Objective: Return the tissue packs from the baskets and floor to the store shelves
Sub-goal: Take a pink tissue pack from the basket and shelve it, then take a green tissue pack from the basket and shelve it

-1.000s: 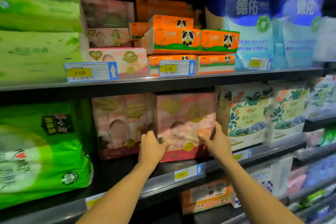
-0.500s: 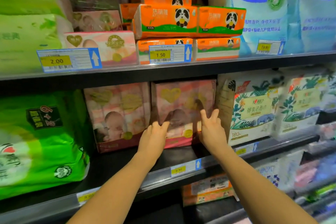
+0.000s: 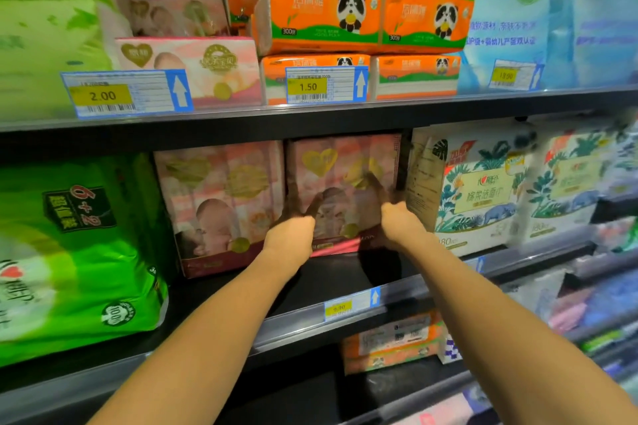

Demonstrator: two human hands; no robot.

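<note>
1. A pink tissue pack (image 3: 343,193), a soft film-wrapped block printed with a gold heart and a baby picture, stands upright on the middle shelf (image 3: 345,281).
2. A matching pink pack (image 3: 221,207) stands just beside it on the left; a white pack with leaf print (image 3: 476,190) stands on its right.
3. The left hand (image 3: 291,235) rests against the lower front of the pack, fingers spread upward and blurred, grip apart.
4. The right hand (image 3: 400,221) presses the pack's lower right front; its fingers blur into shadow, so I cannot tell its grip.
5. Orange panda tissue boxes (image 3: 321,15), rectangular and glossy, stack on the upper shelf above a 1.50 price tag (image 3: 324,84).
6. A bulky green plastic bag (image 3: 76,252) fills the left.
</note>
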